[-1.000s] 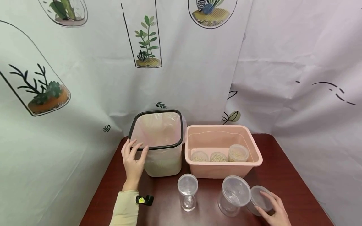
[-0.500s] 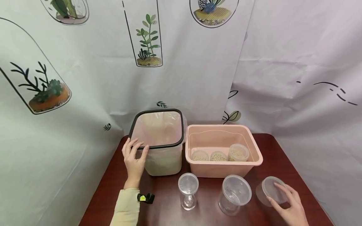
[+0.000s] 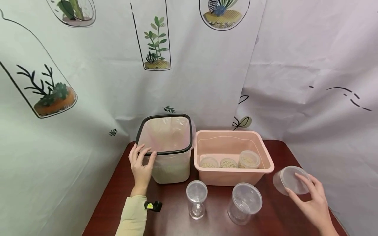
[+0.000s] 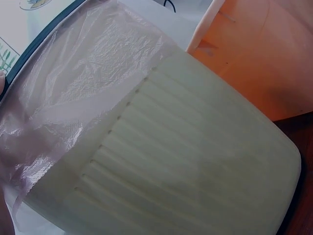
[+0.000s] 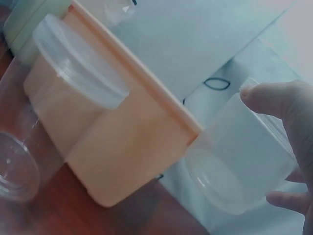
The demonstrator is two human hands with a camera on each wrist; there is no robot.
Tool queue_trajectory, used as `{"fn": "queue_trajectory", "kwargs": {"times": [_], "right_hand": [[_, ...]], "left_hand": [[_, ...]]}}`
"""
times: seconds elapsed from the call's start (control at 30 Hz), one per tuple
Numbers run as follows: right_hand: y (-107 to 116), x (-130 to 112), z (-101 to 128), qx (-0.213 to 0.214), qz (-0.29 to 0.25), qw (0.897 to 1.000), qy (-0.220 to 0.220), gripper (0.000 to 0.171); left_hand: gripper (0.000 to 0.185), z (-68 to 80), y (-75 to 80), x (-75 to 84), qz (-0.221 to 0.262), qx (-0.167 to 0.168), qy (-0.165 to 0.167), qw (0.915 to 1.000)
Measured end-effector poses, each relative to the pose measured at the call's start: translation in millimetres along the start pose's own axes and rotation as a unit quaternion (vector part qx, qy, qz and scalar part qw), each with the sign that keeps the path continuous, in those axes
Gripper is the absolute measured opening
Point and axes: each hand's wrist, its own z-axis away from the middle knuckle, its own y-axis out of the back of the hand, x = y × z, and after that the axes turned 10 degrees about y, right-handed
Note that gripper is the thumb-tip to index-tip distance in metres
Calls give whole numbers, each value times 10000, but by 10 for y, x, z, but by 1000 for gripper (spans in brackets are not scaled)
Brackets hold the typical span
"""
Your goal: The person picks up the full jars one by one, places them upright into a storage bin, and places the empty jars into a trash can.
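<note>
"While the left hand [image 3: 141, 166] rests against the bin [image 3: 168, 154], what is the right hand [image 3: 313, 203] doing?"

"It holds a clear cup [image 3: 289, 181] tipped on its side, lifted off the table [image 3: 277, 209] at the right end, just beyond the tub [image 3: 233, 157]. The wrist view shows the thumb on one wall and fingertips [image 5: 283, 200] on the other, so the hand is clasped round the cup's body."

"And the left?"

"Its fingers are fairly straight, laid on the bin's front corner just under the black rim, touching the pink liner [image 4: 73, 98]. It presses rather than grasps."

"How would that cup handle?"

"I'd judge it very light, thin plastic with smooth, slippery walls that flex under a hard squeeze. Holding it across the middle of the wall, as now, seems sound; a pinch at the rim might buckle it."

"What else stands about?"

"Another clear cup [image 3: 245, 203] and a small clear goblet [image 3: 196, 199] stand upright on the table in front of the tub. Inside the tub sit three small pots of pale beads [image 3: 228, 163], one of them lidded. A small black tag with a yellow mark [image 3: 153, 206] shows at the left sleeve. Curtains [image 3: 88, 82] printed with plants hang behind."
</note>
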Motion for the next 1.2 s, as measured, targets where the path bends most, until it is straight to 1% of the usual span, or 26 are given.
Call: {"fn": "queue_trajectory", "kwargs": {"times": [0.13,0.23,0.37,0.43,0.53,0.63,0.67,0.77,0.87,0.93,1.1,1.2], "right_hand": [[-67,-23,-104,276,-56,9994,188,58],[-132,-51,-181,418,-100,9986,315,61],[-210,-89,-298,422,-201,9977,485,65],[-245,-117,-357,365,-292,9975,528,62],[-301,-176,-435,215,-418,9976,501,58],[-370,-237,-490,46,-475,9979,444,65],[-396,-260,-512,11,-481,9977,476,63],[-490,-332,-591,20,-571,9956,749,58],[-582,-369,-659,-14,-597,9930,1019,66],[-638,-361,-676,-113,-615,9926,1038,66],[-758,-440,-743,-423,-645,9921,990,59],[-839,-502,-805,-527,-616,9918,989,63]], "left_hand": [[25,-42,-3,187,79,39,-3,10000],[23,-62,-7,286,154,77,2,9999],[23,-73,-10,329,165,83,8,9998],[26,-75,-8,333,139,51,7,9999],[25,-68,-9,307,136,51,-20,9999],[24,-59,-13,250,109,64,-53,9999],[24,-45,-16,193,91,62,-60,9999],[24,-35,-16,149,42,45,-47,10000],[23,-28,-16,143,24,50,-24,10000],[23,-32,-15,165,31,68,-21,10000],[21,6,-11,-2,35,69,-2,10000],[17,33,7,-66,20,24,69,10000]]}}
